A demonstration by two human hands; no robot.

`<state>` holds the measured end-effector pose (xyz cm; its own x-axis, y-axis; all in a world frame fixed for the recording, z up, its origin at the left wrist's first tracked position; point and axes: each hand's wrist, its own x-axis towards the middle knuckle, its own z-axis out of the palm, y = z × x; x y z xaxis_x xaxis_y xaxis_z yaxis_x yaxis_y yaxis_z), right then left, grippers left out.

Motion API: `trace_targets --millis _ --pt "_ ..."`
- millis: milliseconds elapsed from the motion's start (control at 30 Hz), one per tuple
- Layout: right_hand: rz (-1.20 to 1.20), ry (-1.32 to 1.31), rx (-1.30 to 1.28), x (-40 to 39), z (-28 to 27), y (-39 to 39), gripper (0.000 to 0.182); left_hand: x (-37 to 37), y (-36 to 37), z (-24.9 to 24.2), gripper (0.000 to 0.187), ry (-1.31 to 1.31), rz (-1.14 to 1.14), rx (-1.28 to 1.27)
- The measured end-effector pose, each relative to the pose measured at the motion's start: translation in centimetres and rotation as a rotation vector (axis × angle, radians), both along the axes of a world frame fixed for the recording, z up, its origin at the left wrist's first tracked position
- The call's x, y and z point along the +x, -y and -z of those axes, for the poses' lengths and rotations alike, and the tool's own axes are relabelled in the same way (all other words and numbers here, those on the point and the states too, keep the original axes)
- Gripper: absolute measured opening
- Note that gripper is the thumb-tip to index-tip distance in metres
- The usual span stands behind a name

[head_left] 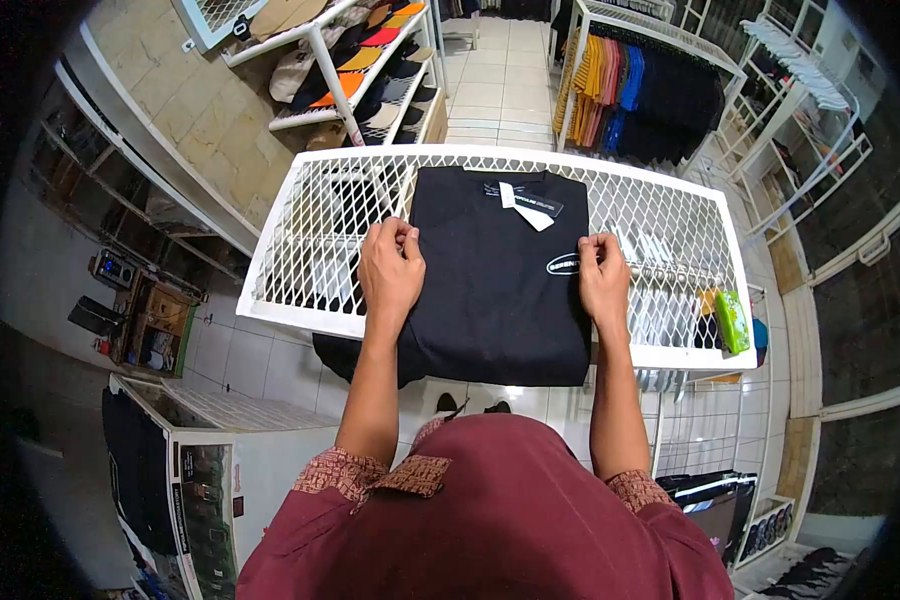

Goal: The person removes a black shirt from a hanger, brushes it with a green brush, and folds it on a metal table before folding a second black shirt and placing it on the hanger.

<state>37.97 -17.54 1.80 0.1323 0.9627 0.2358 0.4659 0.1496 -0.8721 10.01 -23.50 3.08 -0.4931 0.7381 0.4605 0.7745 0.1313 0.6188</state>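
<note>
A black T-shirt (500, 290) lies folded into a rectangle on the white mesh-topped table (320, 165), its lower part hanging over the near edge. Paper tags (530, 207) rest at its collar, and a white oval print shows on the right of the chest. My left hand (391, 268) pinches the shirt's left edge between thumb and fingers. At the right edge, beside the print, my right hand (603, 280) grips the cloth in the same way. More dark cloth (340, 355) hangs below the table's near edge on the left.
A green packet (733, 322) lies at the table's right end. Behind the table stand a cap shelf (355, 85) on the left and a rack of hanging clothes (610, 75) on the right. A white cabinet (280, 470) is at the lower left.
</note>
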Motion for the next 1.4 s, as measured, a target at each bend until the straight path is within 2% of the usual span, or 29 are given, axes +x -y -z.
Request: trace_targets --millis 67,100,200,233,300,367,400,500,567,633,700,800,900,967,1000,1033,1100,1167,1200,1233,1267,1300,1333,1367,1400 --pt "0.001 -0.019 0.005 0.1 0.5 -0.4 0.026 -0.1 0.0 0.0 0.013 -0.122 0.053 0.039" --pt "-0.029 -0.110 -0.014 0.5 1.6 -1.2 0.027 -0.2 -0.3 0.1 0.013 -0.118 0.058 0.043" --pt "-0.039 -0.240 -0.098 0.9 3.1 -2.7 0.032 -2.0 -2.0 1.0 0.019 0.651 0.233 -0.121" --pt "-0.023 -0.282 -0.169 0.9 3.3 -3.0 0.036 -1.7 -2.8 1.5 0.025 0.931 0.274 0.022" --pt "-0.001 -0.270 -0.226 0.8 3.2 -3.8 0.042 -2.1 -3.1 0.4 0.034 1.386 0.390 -0.125" --pt "-0.041 -0.251 -0.354 0.6 2.9 -4.5 0.037 -2.7 -3.5 -0.3 0.039 1.462 0.488 -0.179" --pt "-0.145 -0.176 -0.366 0.7 0.6 -3.8 0.034 -3.0 -3.7 -0.5 0.044 1.533 0.579 -0.232" --pt "-0.170 -0.251 -0.218 0.1 1.1 -4.6 0.034 -3.1 -4.6 -0.9 0.047 1.479 0.633 -0.272" --pt "-0.164 -0.337 -0.285 -0.4 0.7 -4.5 0.036 -2.5 -5.3 -0.9 0.045 1.447 0.586 -0.286" --pt "-0.201 -0.388 -0.477 -1.2 0.1 -4.6 0.036 -2.2 -5.6 -1.2 0.044 1.283 0.495 -0.431" --pt "-0.199 -0.412 -0.479 -1.4 -1.7 -3.5 0.034 -2.0 -5.3 -2.2 0.043 1.259 0.514 -0.403" --pt "-0.276 -0.691 -0.203 -1.8 -5.2 -1.4 0.030 -2.2 -3.7 -5.8 0.049 1.252 0.659 -0.162" --pt "-0.297 -0.619 -0.090 -2.1 -10.9 -0.8 0.036 -3.2 -4.1 -10.1 0.049 1.225 0.725 -0.119" --pt "-0.339 -0.595 0.039 -2.6 -12.9 -3.3 0.039 -3.8 -6.8 -11.5 0.045 1.194 0.760 -0.075" --pt "-0.402 -0.605 0.022 -2.2 -12.6 -6.0 0.042 -4.2 -8.5 -12.5 0.040 1.159 0.794 -0.027" --pt "-0.409 -0.562 -0.072 -1.7 -12.6 -8.3 0.054 -4.8 -10.6 -12.1 0.038 1.125 0.832 0.002" --pt "-0.218 -0.478 -0.111 -2.4 -10.9 -12.0 0.052 -6.1 -15.4 -9.6 0.050 1.004 0.800 -0.041" --pt "-0.263 -0.265 -0.220 -0.4 -4.4 -17.2 0.057 -7.5 -18.2 -5.0 0.062 0.691 0.667 -0.210" --pt "-0.332 -0.080 -0.310 0.3 -3.5 -16.2 0.082 -7.1 -17.0 -3.2 0.085 0.526 0.554 -0.254" --pt "-0.304 0.036 -0.317 1.1 0.1 -16.6 0.090 -6.5 -14.1 -4.4 0.097 0.577 0.542 -0.523" --pt "-0.166 0.085 -0.292 0.2 -1.1 -11.8 0.093 -6.4 -12.1 -3.3 0.099 0.533 0.498 -0.548" --pt "-0.213 0.014 -0.383 1.2 0.0 -10.0 0.094 -6.0 -8.7 -4.8 0.100 0.624 0.542 -0.614" --pt "-0.171 0.019 -0.289 1.3 -0.3 -6.6 0.091 -5.9 -6.2 -3.3 0.092 0.719 0.523 -0.552" --pt "-0.151 -0.119 -0.389 0.8 -2.4 -2.9 0.084 -5.9 -3.8 -2.6 0.084 0.722 0.565 -0.534" --pt "-0.165 -0.173 -0.383 1.1 -3.0 -0.3 0.079 -5.7 -1.3 -1.7 0.080 0.752 0.580 -0.486"
